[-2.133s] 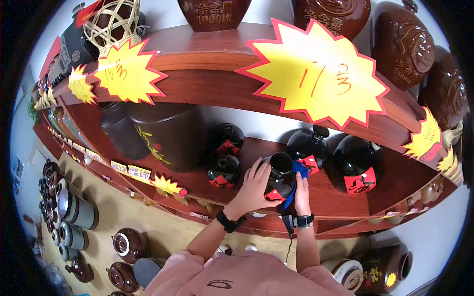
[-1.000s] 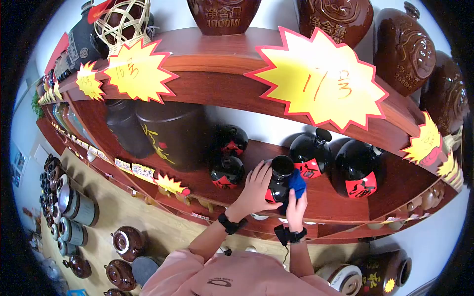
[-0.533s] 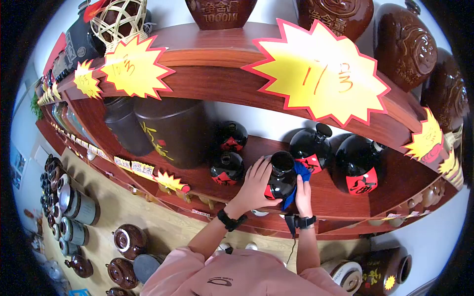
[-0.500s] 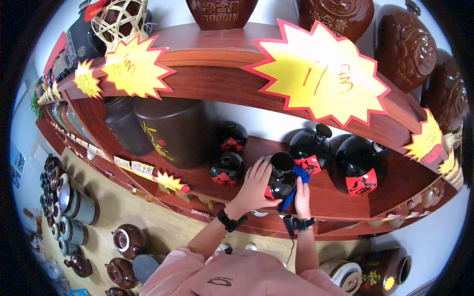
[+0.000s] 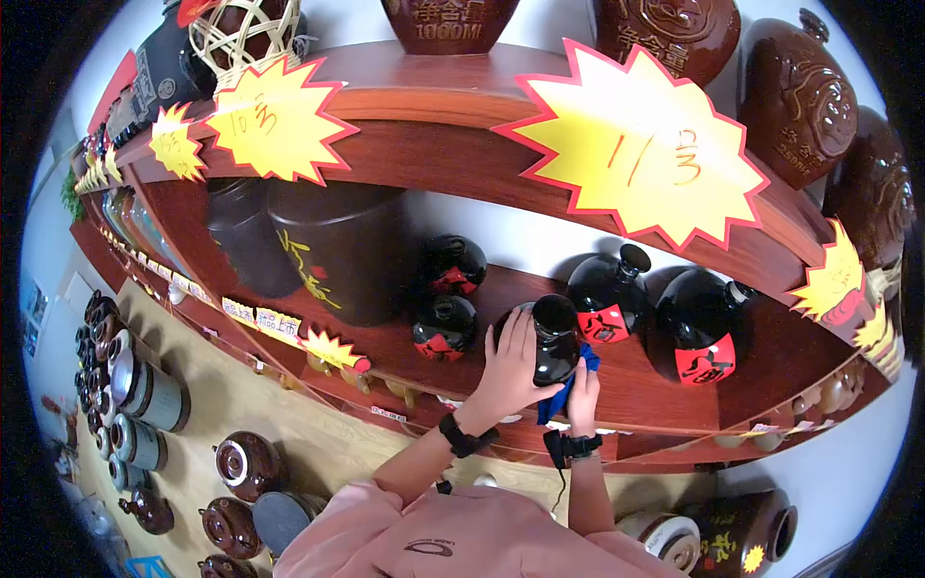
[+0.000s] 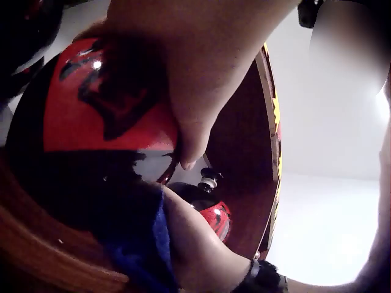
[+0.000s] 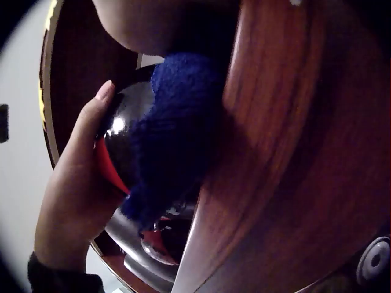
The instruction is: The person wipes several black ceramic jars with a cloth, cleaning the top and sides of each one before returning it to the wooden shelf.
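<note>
A glossy black round-bellied liquor jar (image 5: 556,358) with a short dark neck stands at the front of the middle shelf. My left hand (image 5: 509,374) grips its left side, fingers spread over the shoulder and thumb across the front. Its red label with black writing shows in the left wrist view, partly under that hand (image 6: 208,73). My right hand (image 5: 582,397) holds a blue cloth (image 7: 177,122) against the lower right side of the jar, close over the shelf's front edge. The cloth hides part of the jar in the right wrist view.
Two small black jars (image 5: 444,328) (image 5: 454,266) stand left of the hands; two larger ones (image 5: 609,294) (image 5: 696,332) stand to the right. Big dark crocks (image 5: 337,250) fill the shelf's left. An upper board with yellow star-shaped tags (image 5: 655,144) overhangs. Brown jars (image 5: 249,464) stand on the floor.
My right hand and the cloth have gone lower on the jar's right side, towards the shelf edge. The jar's red label, visible before in the head view, is now hidden there behind my left hand.
</note>
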Tool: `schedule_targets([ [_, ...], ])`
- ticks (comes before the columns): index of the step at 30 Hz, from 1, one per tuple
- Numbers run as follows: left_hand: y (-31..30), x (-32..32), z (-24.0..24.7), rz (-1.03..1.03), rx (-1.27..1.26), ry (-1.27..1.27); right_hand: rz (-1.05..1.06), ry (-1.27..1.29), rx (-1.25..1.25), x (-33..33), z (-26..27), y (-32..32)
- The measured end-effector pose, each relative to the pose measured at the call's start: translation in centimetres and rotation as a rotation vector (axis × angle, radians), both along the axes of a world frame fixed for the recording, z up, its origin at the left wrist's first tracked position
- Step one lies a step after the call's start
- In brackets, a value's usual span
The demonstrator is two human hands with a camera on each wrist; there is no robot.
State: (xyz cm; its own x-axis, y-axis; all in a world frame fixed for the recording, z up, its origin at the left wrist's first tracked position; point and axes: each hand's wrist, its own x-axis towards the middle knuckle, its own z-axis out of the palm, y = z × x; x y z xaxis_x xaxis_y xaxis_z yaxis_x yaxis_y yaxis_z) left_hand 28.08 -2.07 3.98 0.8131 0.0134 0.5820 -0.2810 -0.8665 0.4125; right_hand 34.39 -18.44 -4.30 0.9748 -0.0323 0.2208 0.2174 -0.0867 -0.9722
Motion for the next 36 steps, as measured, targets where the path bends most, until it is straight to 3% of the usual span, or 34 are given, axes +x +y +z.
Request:
schedule_targets([
  [6,2.5,1.2,0.6,-0.243,-0.034,0.009,-0.039,0.039,0.039,-0.5,0.8,0.0],
  [9,2.5,1.1,0.7,-0.243,-0.035,0.003,-0.021,0.088,0.060,-1.2,2.4,0.2],
  [12,2.5,1.2,0.5,-0.232,-0.039,0.004,-0.017,0.026,0.082,-1.1,1.5,0.1],
  [15,2.5,1.2,0.6,-0.248,-0.042,0.010,-0.074,-0.268,0.148,-2.7,3.1,2.1],
  [19,2.6,1.2,0.7,-0.241,-0.043,0.001,0.005,-0.486,-0.343,-3.7,7.1,1.8],
  [23,2.5,1.2,0.7,-0.239,-0.041,0.004,0.132,-0.477,-0.465,-1.8,9.3,1.2],
  [28,2.5,1.2,1.0,-0.228,-0.038,-0.002,0.177,-0.370,-0.296,0.8,8.8,1.0],
  [35,2.4,1.1,0.9,-0.215,-0.035,-0.002,0.164,0.094,0.020,2.6,3.4,-0.9],
  [36,2.4,1.1,0.9,-0.209,-0.034,-0.004,0.164,0.075,0.140,1.4,4.9,0.2],
])
